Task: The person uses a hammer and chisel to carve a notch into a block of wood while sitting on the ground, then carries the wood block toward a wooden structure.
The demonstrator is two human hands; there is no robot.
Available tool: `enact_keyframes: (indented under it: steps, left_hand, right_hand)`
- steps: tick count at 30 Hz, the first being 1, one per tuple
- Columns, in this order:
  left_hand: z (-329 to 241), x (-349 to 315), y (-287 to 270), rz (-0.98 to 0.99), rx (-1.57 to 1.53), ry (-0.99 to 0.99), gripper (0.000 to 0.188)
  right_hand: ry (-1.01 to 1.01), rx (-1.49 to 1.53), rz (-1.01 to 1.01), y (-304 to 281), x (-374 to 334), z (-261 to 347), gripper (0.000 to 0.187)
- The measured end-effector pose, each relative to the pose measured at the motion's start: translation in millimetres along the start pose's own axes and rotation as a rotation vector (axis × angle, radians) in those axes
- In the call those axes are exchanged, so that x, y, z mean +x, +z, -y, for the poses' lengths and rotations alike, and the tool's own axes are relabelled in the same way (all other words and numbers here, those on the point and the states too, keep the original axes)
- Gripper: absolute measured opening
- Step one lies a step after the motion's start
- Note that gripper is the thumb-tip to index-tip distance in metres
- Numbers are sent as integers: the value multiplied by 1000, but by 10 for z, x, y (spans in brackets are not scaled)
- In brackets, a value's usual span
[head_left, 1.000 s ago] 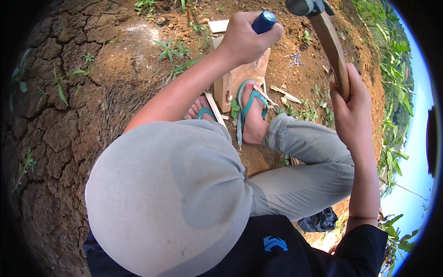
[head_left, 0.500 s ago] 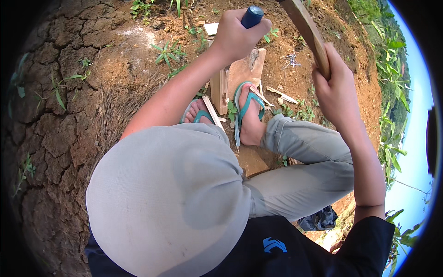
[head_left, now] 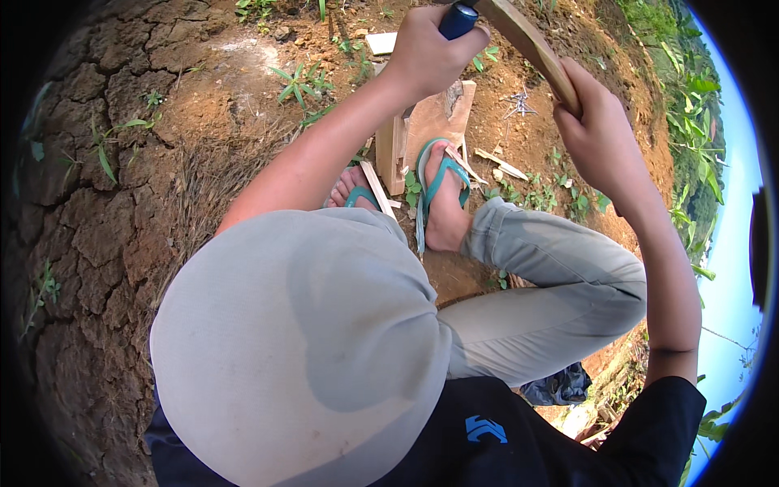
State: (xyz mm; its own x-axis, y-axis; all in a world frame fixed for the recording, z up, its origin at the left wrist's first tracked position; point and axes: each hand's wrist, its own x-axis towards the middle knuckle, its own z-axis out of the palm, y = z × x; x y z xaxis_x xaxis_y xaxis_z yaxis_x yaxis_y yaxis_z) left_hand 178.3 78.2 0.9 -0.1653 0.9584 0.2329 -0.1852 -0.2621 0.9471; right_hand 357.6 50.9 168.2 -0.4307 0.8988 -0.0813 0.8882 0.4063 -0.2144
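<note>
The hammer [head_left: 533, 50] has swung inward and left since a second ago: its head was then raised toward the upper right, and it is now at the top edge of the view, close by the blue handle [head_left: 457, 23]. The right hand [head_left: 596, 134] has moved up and left with it; the left hand [head_left: 432, 53] is in nearly the same place.

From left to right: dark, cracked soil [head_left: 73, 203] gives way to dry grass [head_left: 195, 178] and small green plants [head_left: 300, 84]. The left foot [head_left: 345, 183], in a teal sandal, is beside a thin wood strip [head_left: 377, 188].

Next comes the wood [head_left: 418, 126], a pale, blocky piece on the ground. A white scrap [head_left: 381, 43] lies beyond its far left corner. The left hand is above its far edge, fingers wrapped around the blue handle, whose round end points up past the thumb; whatever is below the fist is hidden.

The right foot [head_left: 442, 195], also in a teal sandal, overlaps the near edge of the wood. Off the right edge lie splinters [head_left: 503, 165] and, farther out, a small heap of nails [head_left: 519, 104].

Farthest right of these, the right hand has its fingers closed around the lower end of the hammer's wooden shaft. The hammer's head is mostly cut off, so contact with the blue handle cannot be told.
</note>
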Motion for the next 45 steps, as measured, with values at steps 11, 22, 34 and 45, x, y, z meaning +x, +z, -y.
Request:
enact_keyframes:
  steps: [11,22,34,45]
  left_hand:
    - [101,73,-56,-3,-19,-7,32]
    - [238,-142,-4,14,-6,-85,37]
    - [-331,-103,-359,-208,-181,13,35]
    - [-211,-332,-351,-10,-415,80,31]
  right_hand:
    - [3,-5,-23,5,42,-90,27]
    - [15,40,-3,-8,80,-79,18]
    - [244,350,-20,90,-370,-121,15]
    - [845,1036,281,672,-999,-112,21]
